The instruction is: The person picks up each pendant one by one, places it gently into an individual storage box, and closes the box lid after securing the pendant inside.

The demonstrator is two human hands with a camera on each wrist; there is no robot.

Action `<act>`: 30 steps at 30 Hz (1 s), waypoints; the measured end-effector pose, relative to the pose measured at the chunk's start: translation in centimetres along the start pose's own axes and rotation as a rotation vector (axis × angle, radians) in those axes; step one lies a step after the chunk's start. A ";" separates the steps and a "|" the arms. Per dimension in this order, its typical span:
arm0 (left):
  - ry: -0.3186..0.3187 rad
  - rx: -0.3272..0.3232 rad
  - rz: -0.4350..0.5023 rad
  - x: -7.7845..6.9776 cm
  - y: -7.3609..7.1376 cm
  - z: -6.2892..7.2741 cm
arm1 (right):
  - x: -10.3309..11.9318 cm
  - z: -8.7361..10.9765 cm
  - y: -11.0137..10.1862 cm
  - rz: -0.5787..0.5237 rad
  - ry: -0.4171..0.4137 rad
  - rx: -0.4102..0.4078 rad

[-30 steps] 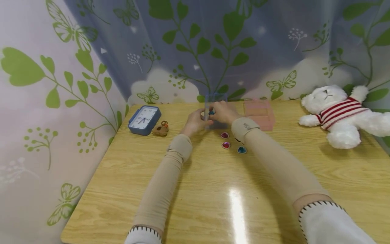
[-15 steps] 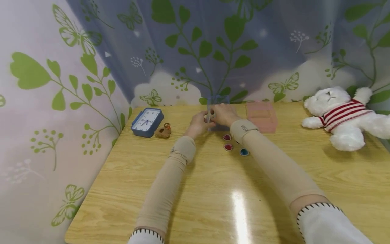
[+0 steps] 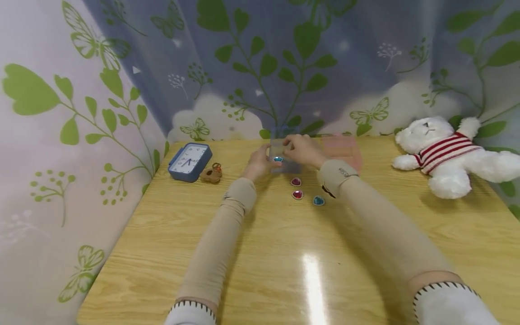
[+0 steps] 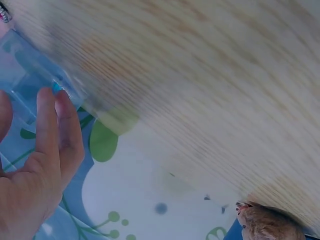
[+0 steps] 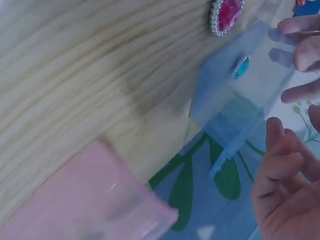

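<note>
A clear blue box [image 3: 289, 168] stands near the back of the table. Inside it, towards its left end, lies a teal gem [image 3: 277, 159] with a sparkling rim, also visible in the right wrist view. My left hand [image 3: 258, 162] holds the box's left side, thumb and fingers apart along it. Above the box's right part is my right hand [image 3: 305, 150], fingers loosely bent and nothing between them. In front of the box lie a dark pink gem [image 3: 296, 182], a red-pink gem [image 3: 298, 194] and another teal gem [image 3: 318, 201].
A clear pink box [image 3: 352, 158] stands to the right, partly behind my right hand. A blue clock [image 3: 189, 162] and a small brown animal trinket [image 3: 211, 174] are at the left. Far right lies a white teddy bear [image 3: 440, 151]. A patterned curtain [image 3: 243, 58] borders the table.
My right hand held a teal gem over the blue box; that gem now lies inside, and the hand has drawn slightly back to the right. My left hand stays at the box.
</note>
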State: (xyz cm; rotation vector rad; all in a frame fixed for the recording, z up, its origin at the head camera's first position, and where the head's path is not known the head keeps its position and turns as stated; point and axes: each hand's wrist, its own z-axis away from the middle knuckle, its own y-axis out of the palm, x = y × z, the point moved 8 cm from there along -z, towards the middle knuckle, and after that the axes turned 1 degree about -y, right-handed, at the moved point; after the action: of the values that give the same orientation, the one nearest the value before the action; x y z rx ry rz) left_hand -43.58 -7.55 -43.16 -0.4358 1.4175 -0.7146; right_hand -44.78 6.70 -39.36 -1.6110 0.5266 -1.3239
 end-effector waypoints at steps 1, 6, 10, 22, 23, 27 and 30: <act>0.004 0.004 -0.004 0.0 -0.1 0.0 | -0.1 0.3 -0.3 -0.015 0.000 0.003; -0.015 0.036 0.004 0.0 -0.2 -0.1 | -0.7 2.1 -1.2 -0.072 -0.007 0.012; -0.036 0.038 -0.005 0.0 0.0 0.0 | -1.4 3.6 -1.7 -0.055 -0.032 0.016; -0.030 0.028 -0.022 -0.2 0.1 0.7 | -2.2 8.5 -0.8 0.030 -0.103 0.112; -0.031 0.031 -0.029 -0.2 0.1 0.7 | -2.2 8.8 -0.7 0.042 -0.114 0.116; -0.028 0.036 -0.039 -0.2 0.2 0.6 | -2.1 9.8 -0.1 0.104 -0.149 0.119; -0.026 0.024 -0.033 -0.1 0.3 0.4 | -2.3 10.5 0.4 0.132 -0.134 0.146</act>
State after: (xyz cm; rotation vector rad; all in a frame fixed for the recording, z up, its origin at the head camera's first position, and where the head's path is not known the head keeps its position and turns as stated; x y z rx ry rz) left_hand -43.11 -7.29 -43.20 -0.4493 1.3785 -0.7493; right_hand -35.79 12.53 -40.45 -1.5062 0.4360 -1.1220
